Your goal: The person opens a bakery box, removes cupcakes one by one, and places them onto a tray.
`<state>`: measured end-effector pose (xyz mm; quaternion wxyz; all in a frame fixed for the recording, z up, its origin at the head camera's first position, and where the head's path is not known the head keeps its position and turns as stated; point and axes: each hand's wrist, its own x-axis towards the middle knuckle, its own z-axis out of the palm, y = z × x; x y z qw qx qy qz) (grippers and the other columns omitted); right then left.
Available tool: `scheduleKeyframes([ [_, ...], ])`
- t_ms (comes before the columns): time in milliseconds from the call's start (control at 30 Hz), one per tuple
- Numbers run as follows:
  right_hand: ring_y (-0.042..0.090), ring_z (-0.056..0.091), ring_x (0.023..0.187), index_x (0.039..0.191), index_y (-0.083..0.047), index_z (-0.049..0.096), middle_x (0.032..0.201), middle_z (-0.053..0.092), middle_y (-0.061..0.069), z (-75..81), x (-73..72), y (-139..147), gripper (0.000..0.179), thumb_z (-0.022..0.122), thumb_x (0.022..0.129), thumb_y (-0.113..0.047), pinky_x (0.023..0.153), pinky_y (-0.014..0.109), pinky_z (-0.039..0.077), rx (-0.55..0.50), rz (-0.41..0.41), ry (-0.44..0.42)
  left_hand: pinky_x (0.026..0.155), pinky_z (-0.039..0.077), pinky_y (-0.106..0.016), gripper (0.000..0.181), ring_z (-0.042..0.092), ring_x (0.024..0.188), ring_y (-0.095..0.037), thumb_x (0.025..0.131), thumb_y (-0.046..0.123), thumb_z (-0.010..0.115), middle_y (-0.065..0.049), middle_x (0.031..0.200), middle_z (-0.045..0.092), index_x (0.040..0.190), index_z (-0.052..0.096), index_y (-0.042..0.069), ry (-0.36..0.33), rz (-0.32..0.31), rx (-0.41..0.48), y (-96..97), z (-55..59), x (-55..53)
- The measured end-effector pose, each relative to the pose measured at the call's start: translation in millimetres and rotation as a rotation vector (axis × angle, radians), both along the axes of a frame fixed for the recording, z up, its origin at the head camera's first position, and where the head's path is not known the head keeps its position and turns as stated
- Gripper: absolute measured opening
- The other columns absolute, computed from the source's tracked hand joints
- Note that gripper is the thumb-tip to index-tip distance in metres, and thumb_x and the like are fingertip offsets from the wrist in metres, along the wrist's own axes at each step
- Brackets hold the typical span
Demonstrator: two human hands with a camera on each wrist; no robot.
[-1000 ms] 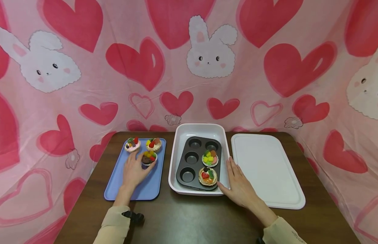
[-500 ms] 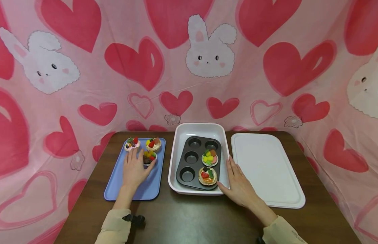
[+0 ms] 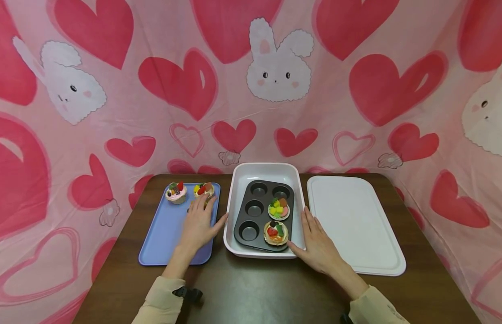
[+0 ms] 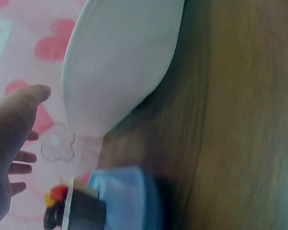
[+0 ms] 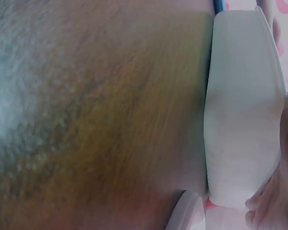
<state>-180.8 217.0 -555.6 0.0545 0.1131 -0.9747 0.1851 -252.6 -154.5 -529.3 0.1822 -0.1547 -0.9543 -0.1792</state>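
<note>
Brown tabletop [image 3: 243,290] bears the white tub [image 3: 265,173], long axis running front-to-back.

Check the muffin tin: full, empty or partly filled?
Partly filled: the muffin tin holds a tart with yellow cubes and a tart with red fruit; its other four cups are empty.

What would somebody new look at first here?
Probably the big red hearts and white bunnies on the pink cloth behind the table. Next, perhaps, the two bright-topped cupcakes in the dark muffin pan, inside the white tub. Then the left hand, above the blue tray with its other cupcakes.
</note>
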Motion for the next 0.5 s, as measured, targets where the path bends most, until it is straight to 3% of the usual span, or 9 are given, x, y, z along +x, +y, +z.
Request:
scheduleKeyframes([
  [267,0.045,0.027,0.168,0.173,0.004,0.021,0.182,0.022,0.025,7.2,5.7,1.4,0.12,0.065,0.094,-0.074,0.136,0.062,0.025,0.053,-0.032,-0.013,0.128,0.04,-0.065,0.073,0.051,0.15,-0.048,0.098,0.05,0.077,-0.027,0.158,0.057,0.152,0.061,0.005,-0.036,-0.063,0.005,22.7,-0.3,0.5],
  [500,0.044,0.028,0.168,0.171,0.006,0.023,0.179,0.028,0.027,9.1,14.5,9.3,0.121,0.068,0.093,-0.074,0.137,0.06,0.026,0.079,-0.002,-0.004,0.129,0.039,-0.066,0.073,0.049,0.153,-0.046,0.098,0.053,0.077,-0.023,0.162,0.054,0.154,0.06,0.009,-0.097,-0.098,0.016,32.7,3.3,-5.4],
])
